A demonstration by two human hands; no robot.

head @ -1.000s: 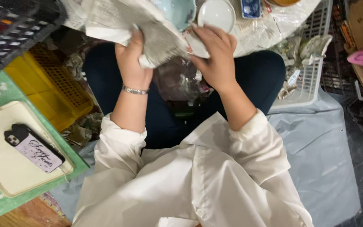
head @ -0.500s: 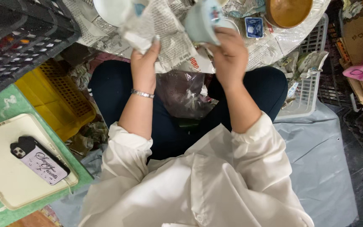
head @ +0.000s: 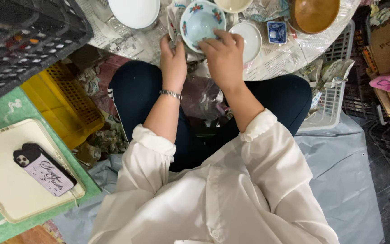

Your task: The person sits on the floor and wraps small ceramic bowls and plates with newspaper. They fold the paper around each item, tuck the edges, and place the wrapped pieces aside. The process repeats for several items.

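Leftmost, well clear of the grip, a phone [head: 44, 174] in a pale patterned case lies on a cream tray [head: 5, 180], with a yellow crate [head: 64, 104] just beyond it and a black crate [head: 23, 31] above. Nearer the work, a white plate [head: 134, 12] rests on the newspaper [head: 118, 40] just left of the hands.

The left hand [head: 173, 61], a metal bracelet [head: 171, 94] at its wrist, is curled against the left side of a small pale-blue bowl with a painted flower rim [head: 199, 22]; its fingers seem closed around paper wrapping bunched under the bowl, though how much they pinch cannot be told. The right hand [head: 224, 56] grips the bowl's near edge from the right, thumb over the rim and fingers closed on the wall. So the bowl sits tilted between both hands, above the lap and at the near edge of the paper-covered table.

By my judgement the bowl is being freed from, or set down out of, its wrapping. Any further handling calls for a steady two-handed hold, since crockery crowds close.

Just right of the grip lie a white saucer [head: 247, 40], a small blue square dish [head: 276, 31] and a brown bowl [head: 314, 13]; further right, a white wire basket [head: 335, 104].
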